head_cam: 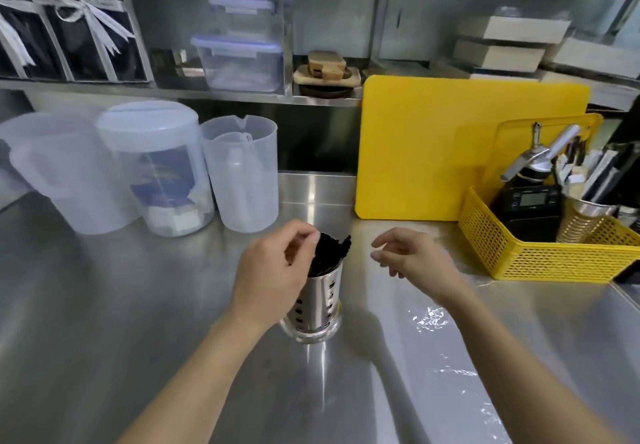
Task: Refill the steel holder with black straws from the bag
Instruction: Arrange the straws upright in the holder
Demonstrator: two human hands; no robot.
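Note:
A perforated steel holder [317,308] stands upright on the steel counter, mid-frame. Black straws [330,253] fill it and lean to the right above its rim. My left hand [273,270] is against the holder's left side, thumb and fingertips pinched at the straw tops. My right hand [412,256] hovers just right of the straws, fingers loosely spread, holding nothing. A clear plastic bag [446,350] lies flat on the counter under my right forearm; it looks empty.
Translucent jugs [242,173] and a lidded jar [162,170] stand back left. A yellow cutting board [433,152] leans at the back. A yellow basket [540,253] with a scale and utensils sits at the right. Shelves with clear boxes run above.

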